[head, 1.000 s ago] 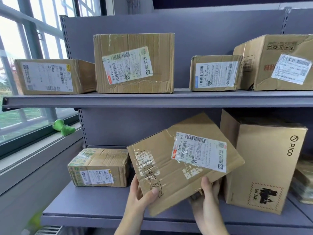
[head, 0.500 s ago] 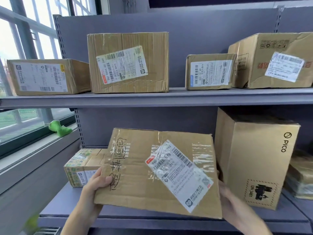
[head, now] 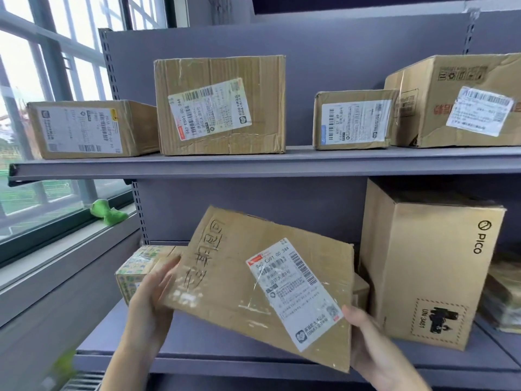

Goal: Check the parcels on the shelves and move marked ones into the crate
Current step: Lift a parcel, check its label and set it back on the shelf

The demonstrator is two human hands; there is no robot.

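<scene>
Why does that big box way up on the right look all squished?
The big box at the right end of the top shelf has a dented, creased front, and its label sits crooked. The label on the tall box in the middle is crooked too.

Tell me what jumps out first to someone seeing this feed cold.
The flat cardboard parcel held tilted in front of the lower shelf, handwriting on its face and a shipping label askew, with the left hand and right hand at its edges. Right of it stands the tall PICO box; four labelled boxes line the upper shelf.
</scene>
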